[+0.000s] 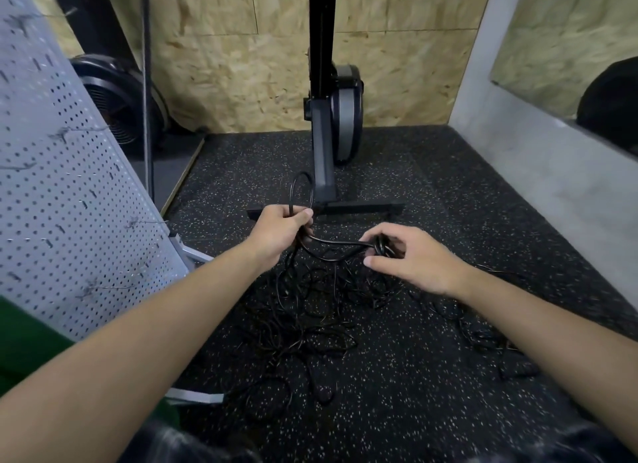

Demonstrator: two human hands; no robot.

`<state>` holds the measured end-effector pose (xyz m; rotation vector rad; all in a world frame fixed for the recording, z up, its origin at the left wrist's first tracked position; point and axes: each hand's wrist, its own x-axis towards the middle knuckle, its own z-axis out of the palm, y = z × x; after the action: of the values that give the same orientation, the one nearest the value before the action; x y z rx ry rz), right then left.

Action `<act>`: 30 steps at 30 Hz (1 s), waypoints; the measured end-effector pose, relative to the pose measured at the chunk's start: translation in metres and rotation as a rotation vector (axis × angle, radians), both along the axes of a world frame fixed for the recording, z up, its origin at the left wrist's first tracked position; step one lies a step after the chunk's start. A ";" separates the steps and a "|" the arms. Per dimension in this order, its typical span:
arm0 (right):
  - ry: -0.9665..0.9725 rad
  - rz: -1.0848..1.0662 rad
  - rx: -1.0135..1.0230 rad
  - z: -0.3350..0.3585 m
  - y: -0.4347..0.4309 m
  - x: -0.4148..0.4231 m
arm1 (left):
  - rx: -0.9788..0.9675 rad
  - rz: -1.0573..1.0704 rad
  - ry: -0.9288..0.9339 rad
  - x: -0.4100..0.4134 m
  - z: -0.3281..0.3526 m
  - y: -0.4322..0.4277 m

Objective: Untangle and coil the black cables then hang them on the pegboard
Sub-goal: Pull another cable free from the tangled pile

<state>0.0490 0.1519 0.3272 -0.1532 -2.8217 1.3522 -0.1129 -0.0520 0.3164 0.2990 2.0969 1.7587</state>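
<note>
My left hand (281, 229) grips a black cable, and a loop of that cable (302, 190) stands up above the fist. From the fist the cable runs right to a small tight knot or bundle (380, 245), which my right hand (411, 257) pinches between thumb and fingers. Below both hands a tangled heap of black cables (310, 310) lies spread on the speckled black floor. More tangled cable (483, 335) trails off under my right forearm. The grey pegboard (58, 193) leans at the left with several hooks on it.
A black exercise machine stand (326, 172) with a crossbar foot stands just behind my hands. A fan (117, 100) sits at the back left. OSB wall panels close the back, and a grey ledge (552, 172) runs along the right. The pegboard's metal foot (193, 395) lies near my left arm.
</note>
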 end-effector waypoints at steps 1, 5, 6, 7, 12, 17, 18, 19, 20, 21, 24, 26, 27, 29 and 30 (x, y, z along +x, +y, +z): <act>0.012 -0.002 0.000 0.001 0.000 0.000 | -0.012 -0.003 -0.012 0.000 -0.002 0.000; 0.114 -0.026 0.016 0.008 -0.007 0.003 | -0.280 -0.083 -0.001 0.003 -0.009 0.000; 0.132 -0.034 0.015 0.009 -0.008 0.005 | -0.391 -0.102 0.021 0.008 -0.008 0.000; 0.134 -0.048 0.015 0.009 -0.009 0.005 | -0.454 -0.111 0.062 0.012 -0.007 0.001; 0.082 -0.092 -0.020 0.002 -0.007 0.001 | -0.236 -0.360 0.473 0.034 0.007 0.003; 0.122 -0.137 -0.066 0.004 -0.001 0.001 | -0.228 -0.534 0.659 0.051 0.009 0.017; 0.119 -0.138 -0.040 0.007 -0.001 0.002 | -0.232 -0.538 0.668 0.050 0.011 0.017; 0.116 -0.138 -0.010 0.009 0.000 0.003 | -0.245 -0.549 0.677 0.048 0.013 0.016; 0.117 -0.135 0.017 0.011 0.000 0.004 | -0.264 -0.568 0.685 0.047 0.014 0.015; 0.121 -0.133 0.036 0.012 0.001 0.005 | -0.281 -0.590 0.694 0.045 0.014 0.013; 0.132 -0.106 0.097 0.013 0.004 0.007 | -0.339 -0.607 0.710 0.047 0.010 0.011; 0.160 -0.092 0.161 0.012 0.003 0.007 | -0.369 -0.594 0.678 0.049 0.007 0.010; 0.162 -0.087 0.169 0.012 0.003 0.007 | -0.369 -0.592 0.649 0.050 0.007 0.010; 0.129 -0.062 0.174 0.014 0.000 0.008 | -0.339 -0.612 0.594 0.049 0.006 0.009; 0.112 -0.044 0.186 0.014 0.000 0.007 | -0.322 -0.624 0.592 0.048 0.005 0.008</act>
<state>0.0560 0.1519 0.3411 -0.1321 -2.8127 1.0474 -0.0645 -0.0437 0.3217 1.3383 2.2517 1.0177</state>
